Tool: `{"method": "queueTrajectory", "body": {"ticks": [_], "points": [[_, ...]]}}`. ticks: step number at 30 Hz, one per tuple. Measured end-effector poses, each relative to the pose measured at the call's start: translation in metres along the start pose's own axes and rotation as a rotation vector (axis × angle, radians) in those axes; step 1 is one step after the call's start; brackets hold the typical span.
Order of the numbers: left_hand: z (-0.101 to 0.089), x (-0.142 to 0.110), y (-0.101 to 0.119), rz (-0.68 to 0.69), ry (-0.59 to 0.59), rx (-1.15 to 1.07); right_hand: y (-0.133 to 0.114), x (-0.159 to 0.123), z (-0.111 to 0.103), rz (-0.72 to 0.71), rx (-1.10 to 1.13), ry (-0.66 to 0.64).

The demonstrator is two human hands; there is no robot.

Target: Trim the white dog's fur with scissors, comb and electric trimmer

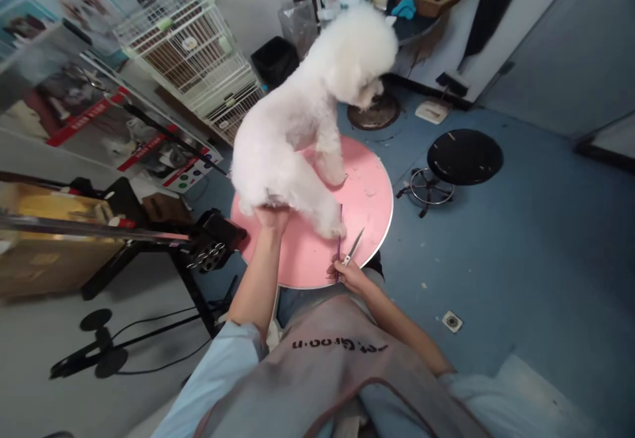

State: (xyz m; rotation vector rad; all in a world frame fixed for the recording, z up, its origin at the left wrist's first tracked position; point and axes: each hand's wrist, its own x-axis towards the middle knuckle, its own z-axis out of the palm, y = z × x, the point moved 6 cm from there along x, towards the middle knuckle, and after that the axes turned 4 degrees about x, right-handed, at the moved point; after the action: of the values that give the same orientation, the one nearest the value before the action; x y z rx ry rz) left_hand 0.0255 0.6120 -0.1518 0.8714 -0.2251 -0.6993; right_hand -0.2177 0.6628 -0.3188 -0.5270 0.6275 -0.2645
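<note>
A fluffy white dog (282, 120) stands on a round pink grooming table (367, 186), its head toward the far right. My left hand (272, 217) is pressed up against the dog's hindquarters from below, and the fur hides its fingers. Closer to me, over the near edge of the tabletop, my right hand (351, 275) is closed around a purple comb (339, 247) and a pair of scissors (356, 242) together. Both tools point away from me, beside a hind paw (331, 227). Small tufts of cut hair lie on the pink surface.
A black wheeled stool (465, 156) stands right of the table. White wire cages (188, 47) and a black bin (275, 61) are behind the dog. A black metal holder (211, 243) with round holes sits at the table's left edge. At the back, a wicker basket (436, 2) rests on a dark surface.
</note>
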Motion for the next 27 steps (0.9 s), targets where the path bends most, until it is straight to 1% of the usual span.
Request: {"method": "queueTrajectory", "body": {"ticks": [2,4,6,7,8,9,11,12,13,14,16,17,18,19,21,23,25,27], "points": [[-0.004,-0.001,-0.007,-0.028,0.015,0.022,0.005,-0.009,-0.009,-0.034,0.043,0.047],[-0.006,-0.003,-0.013,-0.040,0.036,0.036,0.008,-0.011,-0.017,-0.057,0.074,0.124],[-0.006,-0.004,-0.016,-0.032,0.048,0.033,0.008,-0.004,-0.019,-0.066,0.092,0.203],[-0.006,-0.004,-0.016,-0.024,0.047,0.025,0.008,0.002,-0.016,-0.056,0.077,0.227],[-0.005,-0.004,-0.016,-0.012,0.044,0.015,0.008,0.009,-0.009,-0.037,0.045,0.226],[-0.005,-0.004,-0.015,-0.003,0.040,0.008,0.008,0.016,0.001,-0.013,0.002,0.193],[-0.006,-0.002,-0.012,0.001,0.036,0.012,0.008,0.026,0.024,0.017,-0.065,0.049],[-0.008,0.000,-0.010,0.004,0.041,0.022,0.007,0.028,0.034,0.006,-0.069,-0.017],[-0.009,0.001,-0.008,0.002,0.051,0.036,0.006,0.028,0.040,-0.017,-0.051,-0.053],[-0.012,0.003,-0.006,0.001,0.063,0.049,0.005,0.027,0.042,-0.042,-0.024,-0.042],[-0.015,0.005,0.000,0.003,0.088,0.064,0.006,0.028,0.039,-0.052,0.036,0.096],[-0.017,0.006,0.002,0.002,0.094,0.067,0.009,0.030,0.038,-0.029,0.067,0.167],[-0.018,0.007,0.005,0.000,0.092,0.066,0.012,0.033,0.041,0.004,0.099,0.202],[-0.018,0.008,0.007,0.000,0.084,0.063,0.015,0.037,0.049,0.038,0.127,0.196],[-0.018,0.008,0.011,-0.004,0.064,0.067,0.018,0.046,0.070,0.075,0.173,0.103],[-0.019,0.008,0.013,-0.011,0.059,0.082,0.017,0.048,0.087,0.073,0.198,0.025],[-0.022,0.007,0.013,-0.023,0.062,0.083,0.013,0.039,0.089,0.060,0.216,0.009],[-0.024,0.007,0.010,-0.039,0.058,0.061,0.010,0.022,0.076,0.048,0.233,0.000]]}}
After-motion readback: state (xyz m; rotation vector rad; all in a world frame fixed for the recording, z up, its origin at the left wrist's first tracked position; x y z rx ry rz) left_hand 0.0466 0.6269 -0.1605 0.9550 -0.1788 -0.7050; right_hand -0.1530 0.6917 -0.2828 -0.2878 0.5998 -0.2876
